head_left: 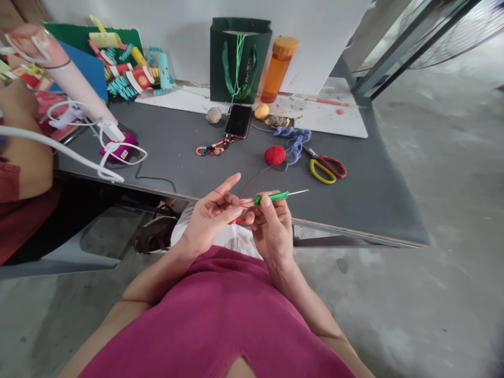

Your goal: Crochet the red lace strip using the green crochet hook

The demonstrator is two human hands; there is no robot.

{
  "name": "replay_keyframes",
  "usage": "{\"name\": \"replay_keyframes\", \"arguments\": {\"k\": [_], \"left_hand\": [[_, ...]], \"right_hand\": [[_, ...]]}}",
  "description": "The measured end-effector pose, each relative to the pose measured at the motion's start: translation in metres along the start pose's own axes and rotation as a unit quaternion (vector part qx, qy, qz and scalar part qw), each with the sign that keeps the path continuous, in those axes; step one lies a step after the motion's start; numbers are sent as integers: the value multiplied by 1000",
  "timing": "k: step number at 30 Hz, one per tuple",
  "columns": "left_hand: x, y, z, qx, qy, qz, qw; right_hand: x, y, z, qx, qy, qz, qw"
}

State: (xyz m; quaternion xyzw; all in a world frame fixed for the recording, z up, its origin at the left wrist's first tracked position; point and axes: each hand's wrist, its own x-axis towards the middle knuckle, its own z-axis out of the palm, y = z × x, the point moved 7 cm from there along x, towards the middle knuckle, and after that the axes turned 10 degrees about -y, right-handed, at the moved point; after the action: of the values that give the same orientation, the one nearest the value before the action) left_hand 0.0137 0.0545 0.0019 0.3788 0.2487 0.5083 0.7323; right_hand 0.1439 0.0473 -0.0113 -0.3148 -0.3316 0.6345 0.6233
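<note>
My right hand is closed around a crochet hook with a green handle, its thin metal shaft sticking out to the right. In my left hand a small piece of red crochet work is pinched between thumb and fingers, while the index finger points up and away with red yarn over it. Both hands meet just in front of the table edge, above my lap. From them a red strand runs up to a red yarn ball on the table. The piece is mostly hidden by the fingers.
Scissors, blue yarn, a phone with a beaded strap and small yarn balls lie on the grey table. Behind stand a green paper bag and an orange bottle. A co-worker's arm is at left.
</note>
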Motion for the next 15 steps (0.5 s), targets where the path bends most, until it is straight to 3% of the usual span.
{"name": "replay_keyframes", "arguments": {"k": [3, 10, 15], "left_hand": [[0, 0, 0, -6, -10, -15, 1000], [-1, -13, 2, -89, -51, -120, 987], [-1, -17, 6, -125, -83, -151, 977]], "right_hand": [[0, -2, 0, -10, -4, -13, 1000], [1, -1, 0, -21, -23, 2, 1000], [1, -4, -1, -28, -17, -4, 999]]}}
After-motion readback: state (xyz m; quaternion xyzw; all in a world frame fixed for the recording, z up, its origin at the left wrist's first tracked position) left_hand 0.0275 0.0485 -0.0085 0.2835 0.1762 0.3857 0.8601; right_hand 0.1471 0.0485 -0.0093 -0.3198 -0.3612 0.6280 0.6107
